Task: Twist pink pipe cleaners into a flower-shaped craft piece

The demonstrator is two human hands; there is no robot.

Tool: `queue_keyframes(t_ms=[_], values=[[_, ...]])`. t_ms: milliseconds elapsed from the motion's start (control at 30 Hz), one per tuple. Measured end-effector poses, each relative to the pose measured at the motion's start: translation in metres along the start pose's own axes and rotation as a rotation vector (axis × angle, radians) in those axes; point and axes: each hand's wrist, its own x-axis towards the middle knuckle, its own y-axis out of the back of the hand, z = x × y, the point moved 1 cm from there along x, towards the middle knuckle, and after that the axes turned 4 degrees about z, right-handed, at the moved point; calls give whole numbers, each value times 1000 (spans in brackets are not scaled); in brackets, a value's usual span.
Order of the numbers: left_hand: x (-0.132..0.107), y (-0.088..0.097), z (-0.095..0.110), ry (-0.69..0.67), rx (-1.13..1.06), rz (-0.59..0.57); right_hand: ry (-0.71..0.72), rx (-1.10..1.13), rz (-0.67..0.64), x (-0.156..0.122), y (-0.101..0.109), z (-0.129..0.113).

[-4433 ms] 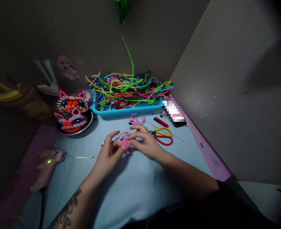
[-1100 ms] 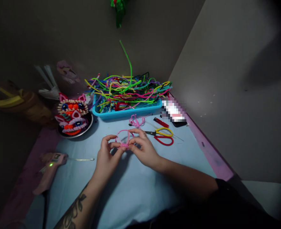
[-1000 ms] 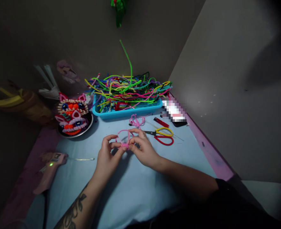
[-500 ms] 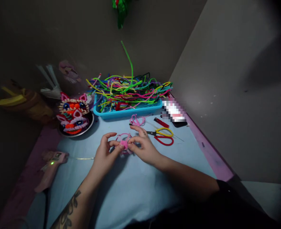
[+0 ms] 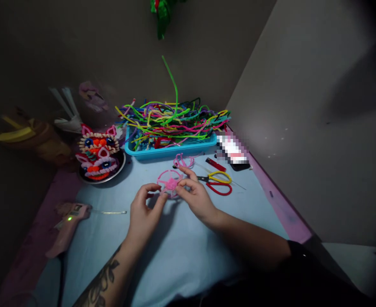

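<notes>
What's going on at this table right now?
A person's left hand and right hand hold a pink wheel-shaped piece between them, above a light-blue cloth. Scissors lie beside the right hand. Beyond, a blue tray is heaped with colourful pipe cleaners. To the left is a pink glue gun, its green light lit.

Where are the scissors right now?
Head view, right of centre: the scissors lie on the blue cover, beside the right hand, handles just nearer than the red lighter.
</notes>
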Motion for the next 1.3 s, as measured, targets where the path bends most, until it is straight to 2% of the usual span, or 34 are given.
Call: queue_keyframes(t_ms=[200,333,400,467,600,700,800,867,967,1067,1200,1300], values=[[0,-5,-2,168,-302,-43,15,-30,-56,-2,-3,7],[-1,-5,1,240,-383,-106,43,-64,-61,-5,-5,5],[0,-5,2,248,-397,-101,83,-67,-50,-5,-4,3],[2,-3,1,254,-414,-81,134,-73,16,-1,1,1],[6,0,-1,257,-444,-24,173,-74,249,22,24,5],[8,1,-2,255,-456,10,88,-94,392,43,50,18],[8,2,-2,248,-444,36,21,-227,378,58,72,29],[7,2,-2,249,-430,34,85,-380,316,62,77,33],[8,2,-2,256,-417,22,204,-629,226,61,69,34],[9,2,-1,269,-410,20,214,-808,195,59,49,33],[8,0,2,292,-422,17,141,-832,130,60,24,36],[8,1,3,305,-437,20,83,-765,122,62,18,37]])
